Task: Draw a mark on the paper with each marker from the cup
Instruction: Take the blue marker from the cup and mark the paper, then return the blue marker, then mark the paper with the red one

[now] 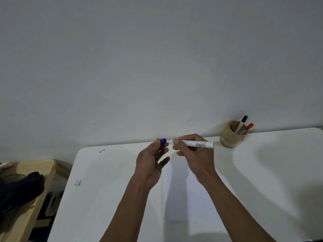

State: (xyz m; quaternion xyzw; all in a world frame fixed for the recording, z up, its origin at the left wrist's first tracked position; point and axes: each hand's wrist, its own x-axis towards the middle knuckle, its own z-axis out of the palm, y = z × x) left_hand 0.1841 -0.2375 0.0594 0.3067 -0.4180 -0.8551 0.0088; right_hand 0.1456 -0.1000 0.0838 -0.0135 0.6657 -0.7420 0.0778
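White desk (108,180) fills the low part of the view, with a plain grey wall (139,58) behind it. Up over the desk, the right hand (194,154) has its grip closed tight around a white marker (195,143) with small print and a bar code on its side. Just left of that grip, the left hand (152,163) pinches the blue cap (163,140) between fingertips, right at the marker's tip. Below both grips lies the white paper (181,194), flat on the desk. Off to the right of the grips, a round brown cup (230,137) stands by the wall, holding a black marker (243,121) and a red marker (247,128). Far left of the grips sits a wooden shelf (35,172) with something dark on it.
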